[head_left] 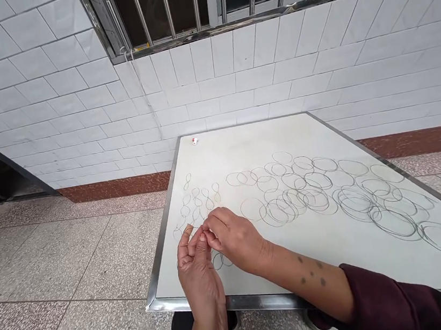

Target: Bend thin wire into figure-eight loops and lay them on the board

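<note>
Thin loops [288,199] lie spread on the white desk [250,145], some twisted like figure-eights near the hands. The left hand [198,276] and the right hand [234,237] pinch closed together above them; what they grasp is too small to tell.

A hand could pass along the white far part of the surface [242,146], between the tangle of thin loops [354,196] and the tiled wall [235,92], where only a small red-and-white object [195,141] sits near the back edge. Figure-eight twists [197,203] lie just beyond the left hand [198,276] and right hand [233,236], and the right forearm [308,278] lies across the near side. Past the metal rim [190,302], there's room above the tiled floor [82,259]
</note>
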`<control>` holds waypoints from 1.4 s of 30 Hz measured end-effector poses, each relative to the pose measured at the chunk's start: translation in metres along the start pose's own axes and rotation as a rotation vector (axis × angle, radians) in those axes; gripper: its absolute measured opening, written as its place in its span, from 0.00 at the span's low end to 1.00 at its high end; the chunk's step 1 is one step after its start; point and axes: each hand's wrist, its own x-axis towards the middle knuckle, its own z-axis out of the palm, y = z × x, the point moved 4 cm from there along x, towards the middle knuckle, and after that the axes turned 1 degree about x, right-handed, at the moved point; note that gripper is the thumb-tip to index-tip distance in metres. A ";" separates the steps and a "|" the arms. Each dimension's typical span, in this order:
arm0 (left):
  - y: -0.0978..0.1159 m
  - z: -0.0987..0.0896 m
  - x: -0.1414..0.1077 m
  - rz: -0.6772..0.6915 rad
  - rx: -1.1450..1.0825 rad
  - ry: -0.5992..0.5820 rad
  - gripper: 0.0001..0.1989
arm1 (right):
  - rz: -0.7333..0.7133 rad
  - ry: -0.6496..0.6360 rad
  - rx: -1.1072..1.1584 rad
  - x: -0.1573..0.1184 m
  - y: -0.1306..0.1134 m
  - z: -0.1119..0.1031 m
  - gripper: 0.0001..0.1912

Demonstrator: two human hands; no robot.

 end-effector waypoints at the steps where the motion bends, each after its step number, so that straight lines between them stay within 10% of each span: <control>1: 0.000 0.000 0.000 0.005 0.004 0.000 0.20 | 0.008 0.001 0.007 -0.002 -0.001 -0.001 0.06; 29: 0.003 -0.010 -0.057 -0.075 0.061 -0.108 0.21 | 0.412 -0.034 0.290 -0.057 -0.023 -0.057 0.04; 42: 0.003 -0.006 -0.063 -0.135 0.233 -0.131 0.22 | 0.814 -0.226 1.070 -0.065 -0.004 -0.037 0.07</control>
